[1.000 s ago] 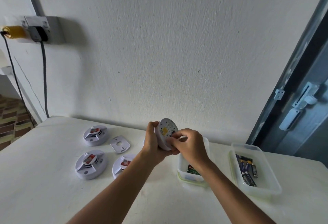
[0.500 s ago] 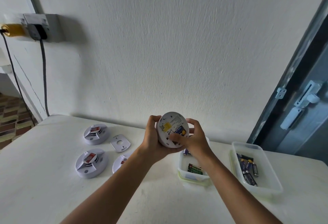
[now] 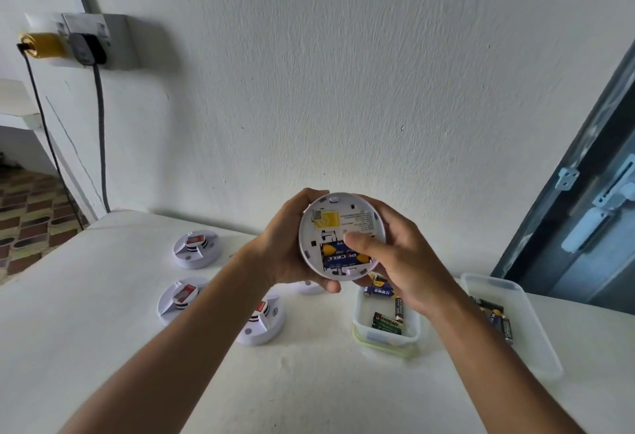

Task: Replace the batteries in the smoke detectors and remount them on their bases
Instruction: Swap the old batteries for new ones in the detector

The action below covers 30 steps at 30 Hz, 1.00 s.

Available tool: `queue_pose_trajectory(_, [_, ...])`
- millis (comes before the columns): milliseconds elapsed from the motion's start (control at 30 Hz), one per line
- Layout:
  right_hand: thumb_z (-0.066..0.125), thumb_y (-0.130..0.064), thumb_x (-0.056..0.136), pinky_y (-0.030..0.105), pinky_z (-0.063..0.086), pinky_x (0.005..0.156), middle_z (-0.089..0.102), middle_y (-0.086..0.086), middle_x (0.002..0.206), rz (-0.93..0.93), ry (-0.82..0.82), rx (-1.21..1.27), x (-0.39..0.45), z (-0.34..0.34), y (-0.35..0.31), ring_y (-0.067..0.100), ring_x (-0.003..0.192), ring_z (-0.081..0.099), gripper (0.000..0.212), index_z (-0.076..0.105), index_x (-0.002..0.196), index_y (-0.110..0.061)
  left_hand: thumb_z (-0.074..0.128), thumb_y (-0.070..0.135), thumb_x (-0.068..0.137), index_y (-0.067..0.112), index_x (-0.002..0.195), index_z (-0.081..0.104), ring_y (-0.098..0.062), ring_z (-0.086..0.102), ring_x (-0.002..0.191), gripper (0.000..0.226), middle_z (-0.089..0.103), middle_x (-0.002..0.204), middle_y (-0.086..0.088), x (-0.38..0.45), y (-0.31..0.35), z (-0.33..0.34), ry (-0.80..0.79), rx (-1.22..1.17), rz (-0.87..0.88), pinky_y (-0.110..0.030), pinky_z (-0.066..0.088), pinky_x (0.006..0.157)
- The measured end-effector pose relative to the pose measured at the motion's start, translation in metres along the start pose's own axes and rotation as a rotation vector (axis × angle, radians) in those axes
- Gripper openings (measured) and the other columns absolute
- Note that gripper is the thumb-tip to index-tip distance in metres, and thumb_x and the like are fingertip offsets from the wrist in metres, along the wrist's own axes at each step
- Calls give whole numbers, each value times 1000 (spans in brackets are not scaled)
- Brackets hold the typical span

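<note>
The left hand [image 3: 287, 248] gripped the round white plastic smoke detector [image 3: 342, 236] above the white table [image 3: 103, 347], its back turned up, probably so the right hand [image 3: 400, 263], curled round its rim, could thumb the blue batteries [image 3: 338, 256] in their bay. Three detectors lay toward the left edge; two clear plastic tubs [image 3: 386, 339] of batteries sat toward the right edge.

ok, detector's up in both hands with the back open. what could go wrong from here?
1. The smoke detector is held in the air, tilted, with its batteries uncovered; only the right hand thumb lies near them, so one could pop out and drop.
2. The small tub of loose batteries sits right under the hands; a dropped cell could mix in with those.
3. The left hand grips only the rim, so hard thumb pressure might twist the detector loose.
</note>
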State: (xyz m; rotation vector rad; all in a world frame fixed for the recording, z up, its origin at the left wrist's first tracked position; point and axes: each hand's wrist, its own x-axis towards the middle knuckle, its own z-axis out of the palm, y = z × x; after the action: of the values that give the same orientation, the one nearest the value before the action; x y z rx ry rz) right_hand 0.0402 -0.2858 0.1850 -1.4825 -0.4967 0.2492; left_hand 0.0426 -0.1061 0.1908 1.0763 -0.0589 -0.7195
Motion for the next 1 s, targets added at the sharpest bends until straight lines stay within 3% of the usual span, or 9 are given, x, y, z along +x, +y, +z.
queue_pose_trajectory(100, [74,-6,77,23,53,61,68,8,111,-22,-38,12,-4,3,-7,30,102,65,53,57,125,-22,42,53,77,20,108,73,-40,66,89,54,69,104,-16,-5,4,-2,-23,47,71,-45,46,75])
queue_pose_trajectory(200, [73,-10,74,23,53,62,68,7,111,-55,-37,12,-7,8,-14,28,103,65,55,57,125,-23,44,54,75,24,102,76,-35,67,92,51,72,104,-11,-10,6,-2,-45,90,129,-53,26,91])
queue_pose_trajectory(267, [72,-11,74,22,52,60,68,7,112,-72,-40,14,-10,11,-18,29,104,65,54,58,125,-23,42,53,75,25,98,78,-33,69,88,50,73,100,-10,-14,7,0,-54,104,143,-52,29,90])
queue_pose_trajectory(333, [72,-6,78,21,52,59,68,7,113,-84,-42,24,-12,13,-21,29,104,65,52,57,125,-22,37,54,76,27,92,79,-30,71,83,53,74,95,-8,-19,10,4,-50,115,138,-45,42,79])
queue_pose_trajectory(400, [71,-9,78,20,51,59,67,8,114,-86,-54,29,-14,15,-23,28,103,64,54,56,128,-22,33,55,78,29,95,78,-30,70,86,55,74,97,-6,-24,11,7,-72,137,129,-40,48,71])
queue_pose_trajectory(567, [65,-16,78,20,51,59,67,7,114,-92,-57,33,-17,19,-26,28,103,64,51,57,128,-23,36,58,78,28,104,75,-32,68,91,55,72,103,-9,-30,11,7,-73,124,135,-39,52,68])
queue_pose_trajectory(700, [65,-21,80,20,51,58,68,6,112,-107,-46,10,-19,22,-27,29,101,65,48,57,127,-25,46,58,72,27,100,76,-29,69,87,52,72,102,-9,-33,11,7,-56,131,159,-41,48,72])
queue_pose_trajectory(833, [65,-21,80,20,51,58,68,6,112,-106,-47,-3,-21,25,-27,29,100,65,48,57,128,-24,37,57,75,28,92,79,-26,70,83,53,74,96,-7,-36,9,9,-22,146,161,-42,43,77])
queue_pose_trajectory(1000, [65,-15,79,19,51,62,66,5,114,-88,-133,7,-26,23,-32,24,102,64,54,52,130,-24,46,58,75,25,107,74,-30,68,93,54,71,107,-10,-37,7,6,-82,134,146,-48,34,87])
